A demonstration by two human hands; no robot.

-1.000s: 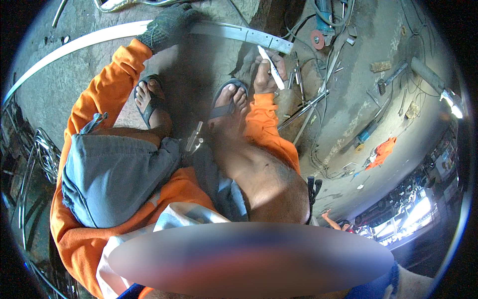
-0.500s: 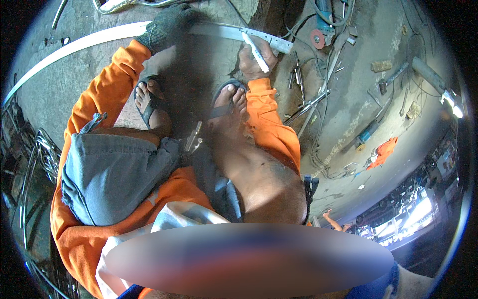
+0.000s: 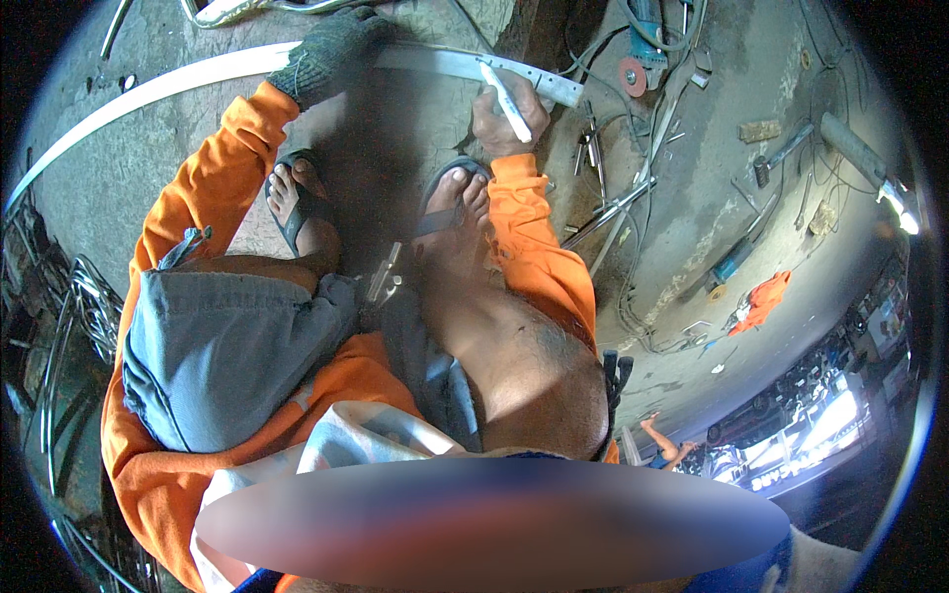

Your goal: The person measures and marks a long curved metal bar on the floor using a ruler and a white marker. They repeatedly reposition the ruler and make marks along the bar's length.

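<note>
The person squatted on the concrete floor [image 3: 692,198], both feet in sandals [image 3: 297,203], knees wide in an orange long-sleeved top. Just past the toes lay a long, pale curved metal strip [image 3: 198,79], arching from the far left across to its squared end at the right. The gloved left hand [image 3: 331,54] was clamped on the strip, pressing it down. The bare right hand [image 3: 504,114] was closed around a white marker [image 3: 506,89] — a second before it had sat lower and further right, off the strip; now its tip had come up to touch the metal near the end, which suggested marking was starting. Beyond lay loose rods [image 3: 623,203], an angle grinder [image 3: 647,30] and a hammer [image 3: 781,158]
</note>
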